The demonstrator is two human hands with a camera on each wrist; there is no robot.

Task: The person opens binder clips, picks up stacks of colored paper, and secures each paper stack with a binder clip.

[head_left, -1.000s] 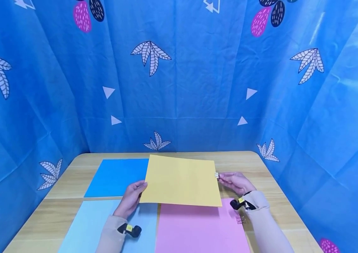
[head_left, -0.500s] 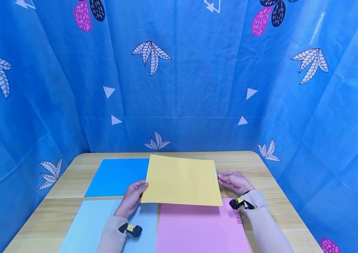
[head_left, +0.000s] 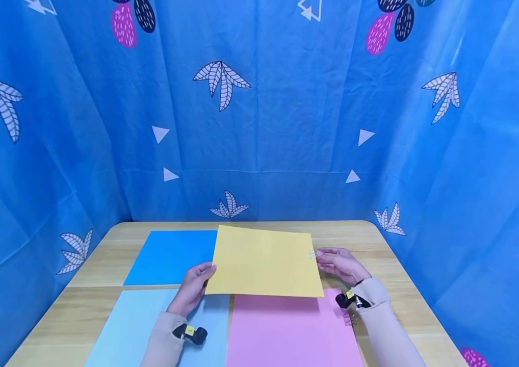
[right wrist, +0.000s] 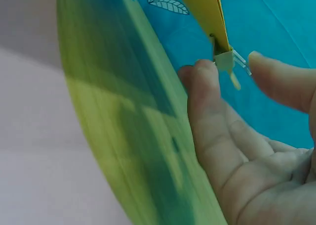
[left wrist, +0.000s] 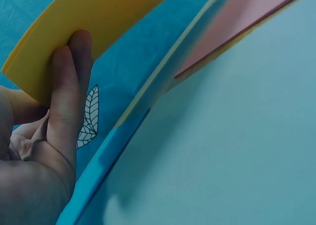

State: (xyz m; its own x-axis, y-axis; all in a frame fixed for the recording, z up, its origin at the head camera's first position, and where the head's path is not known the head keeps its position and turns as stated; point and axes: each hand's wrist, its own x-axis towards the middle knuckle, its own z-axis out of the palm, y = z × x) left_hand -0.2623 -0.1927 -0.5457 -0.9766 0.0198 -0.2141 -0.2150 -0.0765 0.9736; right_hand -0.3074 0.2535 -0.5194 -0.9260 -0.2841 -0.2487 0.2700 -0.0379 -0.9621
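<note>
On the wood-grain table (head_left: 76, 306) I see the light-blue sheet (head_left: 131, 326) and the pink sheet (head_left: 291, 331) nearest. Above, the left hand (head_left: 190, 290) pinches the raised yellow sheets (head_left: 264, 262); the right hand (head_left: 343, 266), thumb and fingers parted, grips nothing beside their edge's binder clip (right wrist: 224, 62) (I'd keep the left steady).

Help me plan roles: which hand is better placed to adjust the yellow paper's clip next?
Probably the right hand: it's beside that clip; the left hand grips the opposite edge of the paper.
</note>
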